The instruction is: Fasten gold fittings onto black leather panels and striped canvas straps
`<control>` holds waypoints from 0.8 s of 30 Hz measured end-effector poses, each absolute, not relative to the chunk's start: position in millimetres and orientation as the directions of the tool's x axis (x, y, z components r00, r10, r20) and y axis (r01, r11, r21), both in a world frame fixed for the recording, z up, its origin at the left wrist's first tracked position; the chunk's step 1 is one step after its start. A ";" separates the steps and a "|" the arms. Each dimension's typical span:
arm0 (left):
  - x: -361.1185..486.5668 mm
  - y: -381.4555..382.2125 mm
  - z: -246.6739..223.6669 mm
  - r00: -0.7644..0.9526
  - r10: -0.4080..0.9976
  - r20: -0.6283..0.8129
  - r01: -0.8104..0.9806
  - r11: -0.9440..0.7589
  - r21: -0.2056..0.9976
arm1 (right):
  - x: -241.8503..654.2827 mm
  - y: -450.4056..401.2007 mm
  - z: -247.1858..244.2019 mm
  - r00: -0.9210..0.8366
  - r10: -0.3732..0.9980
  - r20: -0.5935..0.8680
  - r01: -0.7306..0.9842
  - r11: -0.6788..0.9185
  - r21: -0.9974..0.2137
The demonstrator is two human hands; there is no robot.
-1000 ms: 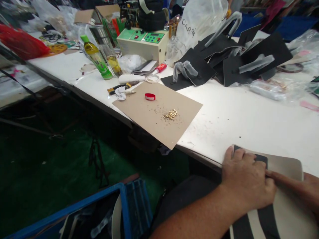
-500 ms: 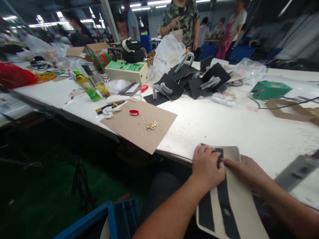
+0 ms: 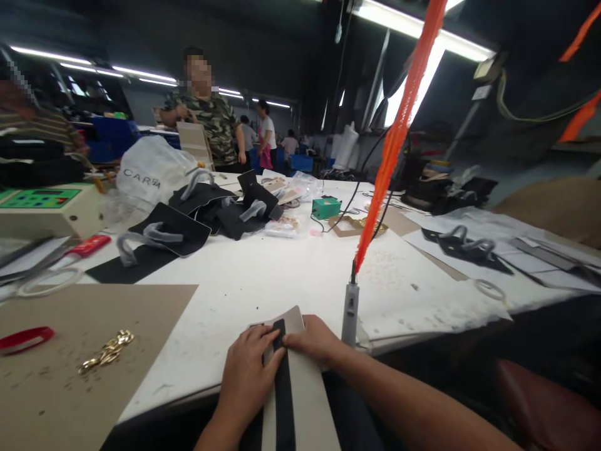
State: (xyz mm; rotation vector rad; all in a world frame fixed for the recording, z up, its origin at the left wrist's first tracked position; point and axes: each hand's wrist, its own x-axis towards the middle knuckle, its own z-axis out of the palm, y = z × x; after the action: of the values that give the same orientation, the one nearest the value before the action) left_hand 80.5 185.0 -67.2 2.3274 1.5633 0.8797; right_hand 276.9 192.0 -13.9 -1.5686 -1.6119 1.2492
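At the lower left of the frame, a small pile of shiny gold metal rings (image 3: 107, 352) sits on a flat brown board (image 3: 154, 313), near a red band with a white label (image 3: 27, 340). At the bottom middle, the left hand (image 3: 248, 369) lies with its fingers bent over a beige panel with black stripes (image 3: 307, 401), and just right of it the right hand (image 3: 312, 338) presses its thumb on the black stripe near the top. A grey tool (image 3: 350, 313) hangs under a bright orange cord (image 3: 392, 150), right of both hands.
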 end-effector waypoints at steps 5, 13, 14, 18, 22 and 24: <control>82.1 192.7 -59.9 0.260 0.903 0.343 0.795 -0.402 0.454 | 304.1 162.9 2.8 -0.021 0.999 -0.037 0.466 -0.023 -0.885; 81.3 200.8 -59.7 0.265 0.909 0.323 0.813 -0.390 0.432 | 435.4 140.4 12.0 0.373 0.928 0.022 0.456 -0.162 -0.875; 81.0 201.3 -59.8 0.261 0.909 0.325 0.811 -0.389 0.436 | 455.4 149.3 5.4 0.402 0.916 0.002 0.508 -0.221 -0.833; 81.3 204.1 -62.2 0.256 0.916 0.310 0.786 -0.384 0.484 | 516.4 193.6 -27.7 0.456 0.890 0.008 0.635 -0.319 -0.703; 79.4 204.9 -62.0 0.220 0.926 0.305 0.761 -0.359 0.540 | 533.8 224.3 -46.6 0.449 0.893 0.028 0.721 -0.344 -0.602; 77.2 198.3 -56.6 0.195 0.937 0.291 0.750 -0.334 0.572 | 529.0 228.4 -44.4 0.443 0.896 0.025 0.735 -0.347 -0.582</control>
State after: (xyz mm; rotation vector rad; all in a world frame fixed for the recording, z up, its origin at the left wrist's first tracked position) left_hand 77.2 198.3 -56.6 2.1725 1.5957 0.8739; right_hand 529.0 228.4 -44.4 -2.1785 -1.3649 0.4079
